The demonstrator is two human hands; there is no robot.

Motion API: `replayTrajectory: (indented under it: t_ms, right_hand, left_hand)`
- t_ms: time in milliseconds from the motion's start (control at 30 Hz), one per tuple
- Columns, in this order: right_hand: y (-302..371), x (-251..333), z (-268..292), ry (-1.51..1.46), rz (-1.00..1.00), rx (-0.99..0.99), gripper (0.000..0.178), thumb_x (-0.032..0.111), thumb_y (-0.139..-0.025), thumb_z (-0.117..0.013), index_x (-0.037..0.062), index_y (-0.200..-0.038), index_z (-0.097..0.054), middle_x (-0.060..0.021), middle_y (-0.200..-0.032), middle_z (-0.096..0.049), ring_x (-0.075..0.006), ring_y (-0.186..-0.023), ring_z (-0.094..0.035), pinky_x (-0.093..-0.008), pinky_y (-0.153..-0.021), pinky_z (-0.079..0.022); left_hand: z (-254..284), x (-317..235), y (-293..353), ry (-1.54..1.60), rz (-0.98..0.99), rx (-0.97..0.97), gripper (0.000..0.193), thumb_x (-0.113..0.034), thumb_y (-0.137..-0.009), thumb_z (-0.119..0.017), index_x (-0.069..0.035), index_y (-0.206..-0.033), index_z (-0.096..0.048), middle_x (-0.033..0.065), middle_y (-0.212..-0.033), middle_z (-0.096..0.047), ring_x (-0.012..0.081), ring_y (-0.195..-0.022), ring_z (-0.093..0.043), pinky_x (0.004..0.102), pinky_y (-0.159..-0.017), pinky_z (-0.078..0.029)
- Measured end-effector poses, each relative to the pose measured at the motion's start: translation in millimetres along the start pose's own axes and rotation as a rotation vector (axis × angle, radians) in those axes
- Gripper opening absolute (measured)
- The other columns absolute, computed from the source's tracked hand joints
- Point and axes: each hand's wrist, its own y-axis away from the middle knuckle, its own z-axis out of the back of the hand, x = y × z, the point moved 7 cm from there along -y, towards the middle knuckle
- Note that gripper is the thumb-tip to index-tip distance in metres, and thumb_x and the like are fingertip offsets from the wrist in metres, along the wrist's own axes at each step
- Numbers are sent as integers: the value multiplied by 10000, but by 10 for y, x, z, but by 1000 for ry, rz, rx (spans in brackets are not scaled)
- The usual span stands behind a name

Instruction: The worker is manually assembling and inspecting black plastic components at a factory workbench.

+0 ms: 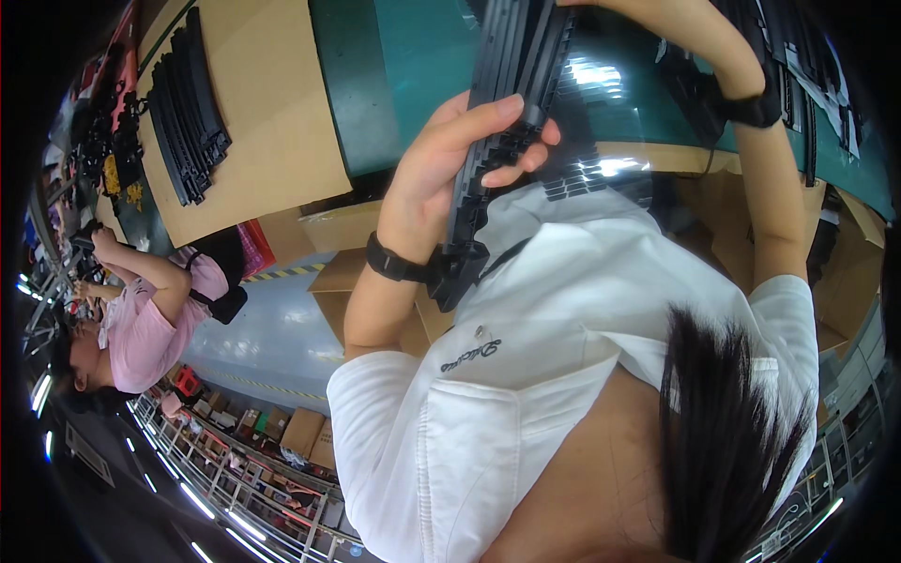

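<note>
My left hand (469, 155) is wrapped round a bundle of long black ribbed plastic strips (507, 70), thumb across the front and fingertips showing on the far side. The bundle stands tilted, its lower end by my left wrist and its upper end cut off by the top edge. My right hand (690, 28) reaches in from the right toward the upper part of the strips; its fingers are mostly beyond the edge, so their grip is hidden. Behind the bundle a shiny clear plastic sheet (601, 103) lies over the green table (413, 75). Each wrist wears a strapped black device.
At left, several black strips (186, 108) lie in a row on a cardboard sheet (272, 113). More black strips (798, 84) lie at the right. Cardboard boxes (343, 291) stand below the table edge. A co-worker in pink (155, 328) works at the far left.
</note>
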Motion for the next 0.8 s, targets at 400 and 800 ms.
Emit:
replayTrajectory:
  t_ms: [400, 800]
  right_hand:
    - [179, 242, -327, -1281, -554, -711, 282, 92, -970, -656, -64, -1182, -551, -188, -1096, -723, -225, -943, -734, -306, -802, -611]
    - [328, 468, -572, -1262, -594, -695, 401, 98, -1007, -563, -55, -1361, -455, -174, -1156, -676, -182, -1004, -670, -285, -857, -550]
  left_hand:
    - [-613, 37, -29, -488, -155, -109, 329, -120, -986, -651, 61, -1240, -545, 240, -989, -706, 260, -761, -717, 331, -595, -594]
    - [-550, 51, -228, -492, -167, -131, 306, -73, -887, -771, 68, -1107, -611, 196, -909, -717, 303, -770, -746, 405, -713, -639]
